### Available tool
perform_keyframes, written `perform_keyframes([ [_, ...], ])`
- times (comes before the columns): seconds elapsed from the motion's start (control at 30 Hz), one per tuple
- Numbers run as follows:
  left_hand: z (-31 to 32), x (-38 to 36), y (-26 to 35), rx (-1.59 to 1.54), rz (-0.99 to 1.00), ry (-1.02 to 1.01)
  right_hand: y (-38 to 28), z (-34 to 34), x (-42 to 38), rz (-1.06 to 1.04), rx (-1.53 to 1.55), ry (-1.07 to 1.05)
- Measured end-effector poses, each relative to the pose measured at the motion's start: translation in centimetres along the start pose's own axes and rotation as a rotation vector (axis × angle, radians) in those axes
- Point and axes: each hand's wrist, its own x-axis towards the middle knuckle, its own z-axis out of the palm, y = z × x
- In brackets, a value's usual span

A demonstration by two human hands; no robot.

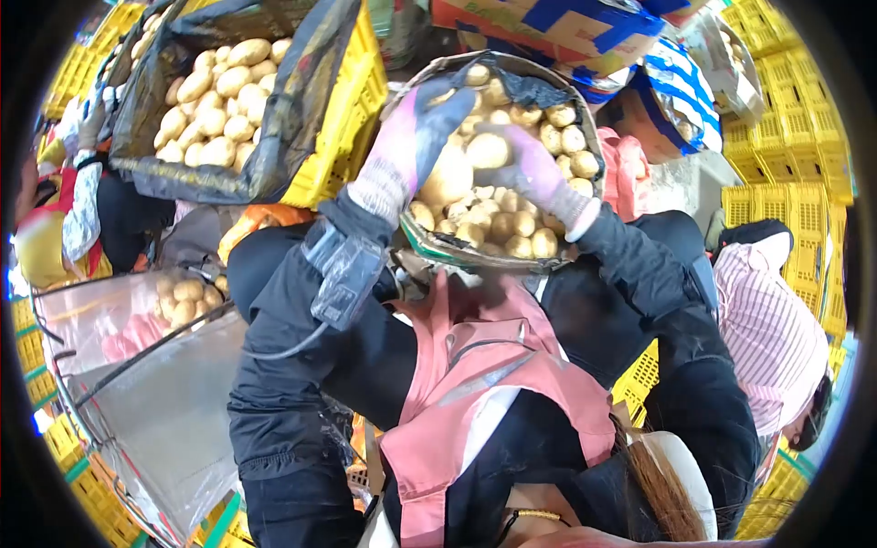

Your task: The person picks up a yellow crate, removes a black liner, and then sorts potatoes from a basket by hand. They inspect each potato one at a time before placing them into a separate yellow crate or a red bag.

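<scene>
the right hand (pixel 512 163), in a pink and grey glove, has its fingers narrow on 1 pale potato (pixel 489 151) over the round basket (pixel 484 260). the left hand (pixel 422 123), gloved too, bends over the basket's left side; its grip cannot be told. more potatoes (pixel 519 226) lie below. left is a yellow crate (pixel 347 114) of potatoes; right, a striped-shirted person (pixel 766 329).

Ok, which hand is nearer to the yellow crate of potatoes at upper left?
Left. The left hand is over the near side of the round basket, just right of the yellow crate; the right hand is farther right, beyond it.
</scene>
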Motion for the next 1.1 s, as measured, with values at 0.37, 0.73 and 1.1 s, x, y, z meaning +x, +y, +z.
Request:
perform_keyframes([
  [0.37, 4.1, -5.6, 3.9, -0.835, -0.346, -0.424, -7.1, -3.5, -5.3, -0.185, 0.593, 0.161],
  [0.73, 4.4, -3.3, 3.7, -0.08, 0.168, -0.284, -5.7, -4.8, -4.8, 0.037, 0.842, 0.049],
  [1.1, 2.7, -4.3, 2.3, -0.596, -0.175, -0.213, -5.5, -2.5, -3.4, -0.117, 0.384, 0.287],
])
